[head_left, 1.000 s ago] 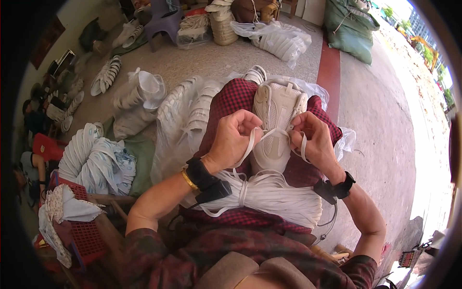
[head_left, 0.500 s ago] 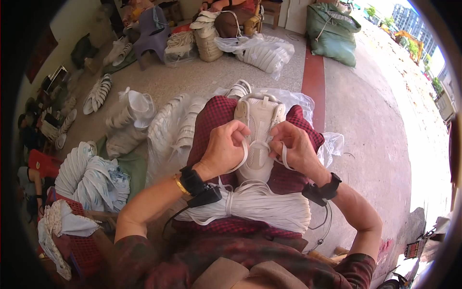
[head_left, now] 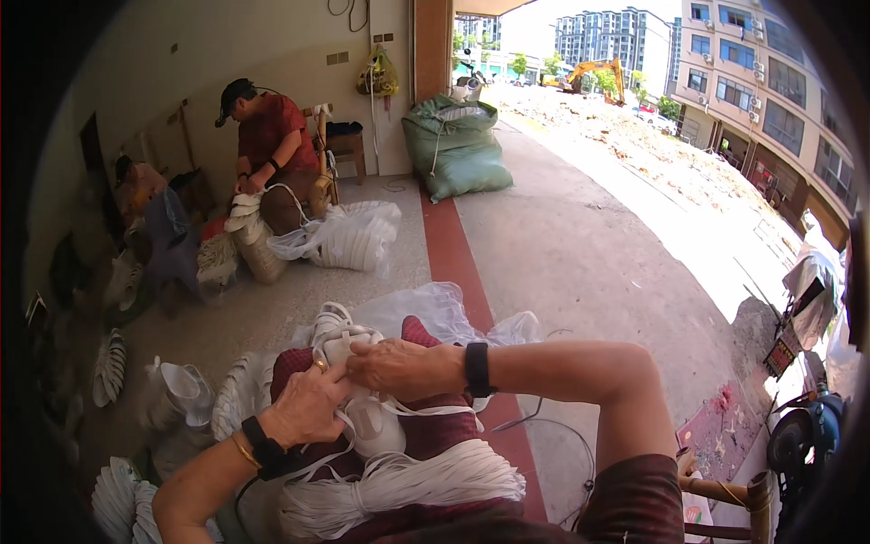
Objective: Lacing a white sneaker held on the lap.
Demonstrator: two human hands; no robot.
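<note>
An off-white shoe upper (head_left: 376, 428) lies across my lap on dark red checked cloth, its raised end mostly hidden by my hands. My left hand (head_left: 311, 403) is closed at the upper's left edge, gripping it, with a ring on one finger. Reaching across from the right, my right hand (head_left: 399, 370) pinches a white shoelace against the upper; its fingertips almost meet those of the left. Loose lace (head_left: 444, 410) trails below the right hand. Nearer my body, a tied bundle of white laces (head_left: 408, 485) rests on my lap.
Plastic-wrapped stacks of shoe uppers (head_left: 240, 399) stand to the left. A clear plastic sheet (head_left: 421, 313) lies beyond my knees. Farther off, a seated co-worker (head_left: 276, 136) handles white uppers, near a green sack (head_left: 458, 150). A bamboo frame (head_left: 725, 490) stands at the right.
My view has lifted and swung right. The hands, formerly apart with lace strands, have come together on the far part of the upper, the right crossing leftward.
</note>
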